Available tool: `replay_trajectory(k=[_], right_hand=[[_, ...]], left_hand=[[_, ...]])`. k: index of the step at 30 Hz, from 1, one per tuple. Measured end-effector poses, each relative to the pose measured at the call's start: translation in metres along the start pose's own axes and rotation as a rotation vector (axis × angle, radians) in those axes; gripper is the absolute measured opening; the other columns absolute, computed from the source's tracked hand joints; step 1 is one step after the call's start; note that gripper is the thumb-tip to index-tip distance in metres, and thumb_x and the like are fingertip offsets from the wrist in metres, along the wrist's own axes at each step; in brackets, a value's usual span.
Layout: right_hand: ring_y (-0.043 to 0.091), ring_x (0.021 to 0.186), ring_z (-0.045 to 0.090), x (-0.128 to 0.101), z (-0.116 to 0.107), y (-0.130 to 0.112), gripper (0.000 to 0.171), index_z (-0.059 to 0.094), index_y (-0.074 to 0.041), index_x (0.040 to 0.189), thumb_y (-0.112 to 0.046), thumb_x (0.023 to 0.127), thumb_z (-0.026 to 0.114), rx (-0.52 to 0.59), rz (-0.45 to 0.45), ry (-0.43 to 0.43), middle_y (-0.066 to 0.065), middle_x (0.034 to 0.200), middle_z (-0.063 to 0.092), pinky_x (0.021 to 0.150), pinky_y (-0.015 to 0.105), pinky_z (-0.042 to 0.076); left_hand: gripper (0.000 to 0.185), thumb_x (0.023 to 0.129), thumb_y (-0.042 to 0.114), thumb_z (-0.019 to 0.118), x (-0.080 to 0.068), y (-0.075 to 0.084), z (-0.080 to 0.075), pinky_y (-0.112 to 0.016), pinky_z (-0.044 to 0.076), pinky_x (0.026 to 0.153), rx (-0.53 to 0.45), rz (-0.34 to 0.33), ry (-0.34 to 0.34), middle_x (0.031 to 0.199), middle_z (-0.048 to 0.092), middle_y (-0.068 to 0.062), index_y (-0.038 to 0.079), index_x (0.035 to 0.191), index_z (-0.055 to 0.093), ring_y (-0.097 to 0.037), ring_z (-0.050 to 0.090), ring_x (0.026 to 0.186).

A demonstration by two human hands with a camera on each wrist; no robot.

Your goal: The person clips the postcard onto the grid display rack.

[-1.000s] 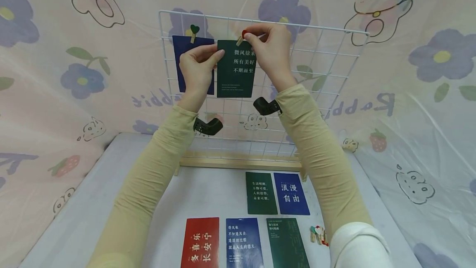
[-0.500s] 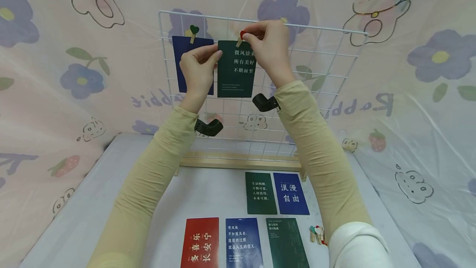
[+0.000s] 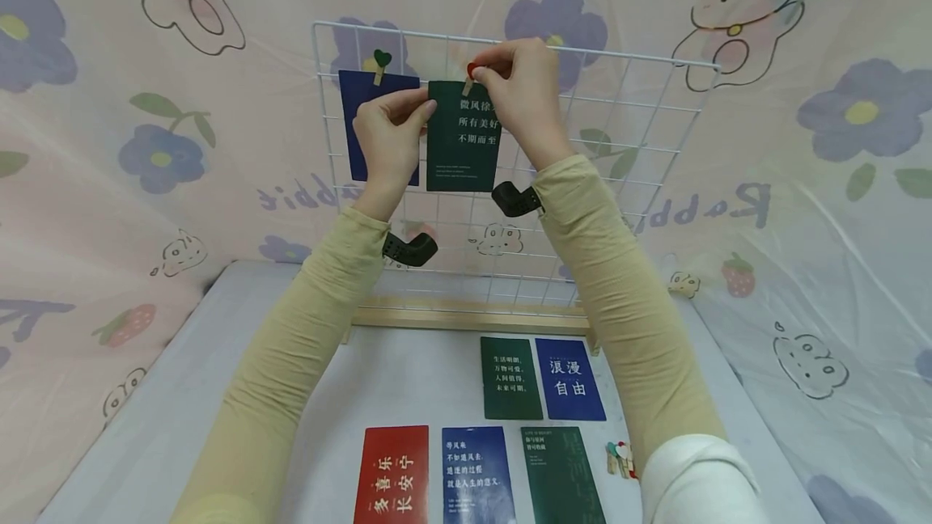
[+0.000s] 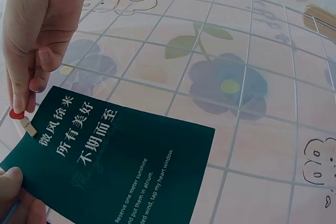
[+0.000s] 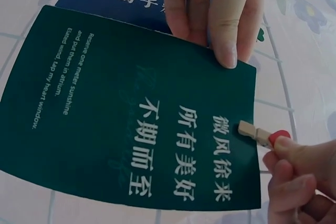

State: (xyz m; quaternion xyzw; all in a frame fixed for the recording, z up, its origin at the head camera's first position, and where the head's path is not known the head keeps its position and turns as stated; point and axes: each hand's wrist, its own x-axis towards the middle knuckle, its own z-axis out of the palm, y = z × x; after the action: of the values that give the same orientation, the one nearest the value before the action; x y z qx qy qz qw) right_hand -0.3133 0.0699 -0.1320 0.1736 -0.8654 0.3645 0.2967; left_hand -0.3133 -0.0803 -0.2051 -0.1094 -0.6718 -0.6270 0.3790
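Observation:
A dark green card (image 3: 463,152) with white lettering is up against the white wire grid (image 3: 619,128). My left hand (image 3: 389,132) pinches its left edge between thumb and fingers. At its top edge my right hand (image 3: 527,95) pinches a small wooden clothespin (image 5: 256,134) with a red heart on its end; the peg's tip overlaps the card. Left of it hangs a blue card (image 3: 353,128) under a clothespin with a green heart (image 3: 381,59); my left hand partly covers that card.
On the white table (image 3: 408,378) lie a red card (image 3: 391,475), two blue cards, one of them lettered large (image 3: 570,378), and two green cards (image 3: 512,378). Several small clothespins (image 3: 621,459) lie by my right forearm. The grid stands on a wooden base (image 3: 466,318).
My right hand has shifted slightly left with the red-heart clothespin, which now stands more upright at the card's top edge. The left hand has stayed almost still.

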Motion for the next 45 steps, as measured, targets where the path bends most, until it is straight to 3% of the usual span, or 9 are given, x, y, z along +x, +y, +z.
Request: replay_trajectory(k=[7,14,18,25,33,45], right_hand=[[0.008,0.085,0.062,-0.002,0.002,0.008,0.018,0.073,-0.007,0.107,-0.012,0.094,0.062,0.084,-0.054,0.013,0.003,0.1,0.071,0.075,0.015,0.047],[0.016,0.075,0.065,-0.008,0.002,0.018,0.02,0.071,-0.001,0.11,-0.009,0.094,0.06,0.323,-0.077,0.05,0.012,0.093,0.069,0.066,0.022,0.054],[0.017,0.077,0.067,-0.013,0.004,0.021,0.018,0.071,0.003,0.105,-0.005,0.092,0.061,0.411,-0.109,0.093,0.015,0.091,0.07,0.074,0.024,0.055],[0.018,0.079,0.068,-0.027,0.012,0.032,0.015,0.07,0.007,0.102,-0.001,0.092,0.06,0.49,-0.124,0.154,0.016,0.09,0.07,0.076,0.026,0.056],[0.029,0.077,0.066,-0.047,0.015,0.044,0.014,0.066,0.014,0.099,0.006,0.091,0.058,0.575,-0.112,0.079,0.026,0.089,0.067,0.074,0.033,0.056],[0.027,0.077,0.065,-0.068,0.01,0.04,0.014,0.065,0.014,0.101,0.006,0.092,0.057,0.564,-0.035,0.025,0.023,0.089,0.068,0.074,0.03,0.056]], left_hand=[[0.02,0.086,0.009,0.071,0.0,-0.001,-0.001,-0.021,0.055,0.069,0.002,0.003,-0.022,0.098,0.072,-0.008,0.002,0.105,0.073,-0.014,0.067,0.078],[0.02,0.087,0.008,0.07,-0.001,-0.003,-0.003,-0.022,0.056,0.07,-0.025,0.003,-0.04,0.098,0.072,-0.009,0.002,0.105,0.073,-0.018,0.067,0.08],[0.02,0.087,0.009,0.07,0.0,-0.003,-0.003,-0.022,0.055,0.071,-0.026,-0.001,-0.043,0.099,0.072,-0.008,0.003,0.105,0.073,-0.016,0.067,0.08],[0.021,0.087,0.008,0.07,-0.002,-0.001,-0.004,-0.025,0.056,0.072,-0.043,-0.01,-0.05,0.1,0.071,-0.012,0.001,0.107,0.072,-0.021,0.067,0.082],[0.02,0.086,-0.001,0.068,-0.015,0.025,-0.011,-0.027,0.056,0.074,-0.097,-0.028,-0.053,0.101,0.07,-0.017,-0.008,0.105,0.07,-0.024,0.068,0.085],[0.019,0.086,-0.001,0.069,-0.019,0.018,-0.02,-0.03,0.057,0.075,-0.194,-0.076,-0.089,0.098,0.07,-0.019,-0.01,0.103,0.069,-0.023,0.069,0.083]])
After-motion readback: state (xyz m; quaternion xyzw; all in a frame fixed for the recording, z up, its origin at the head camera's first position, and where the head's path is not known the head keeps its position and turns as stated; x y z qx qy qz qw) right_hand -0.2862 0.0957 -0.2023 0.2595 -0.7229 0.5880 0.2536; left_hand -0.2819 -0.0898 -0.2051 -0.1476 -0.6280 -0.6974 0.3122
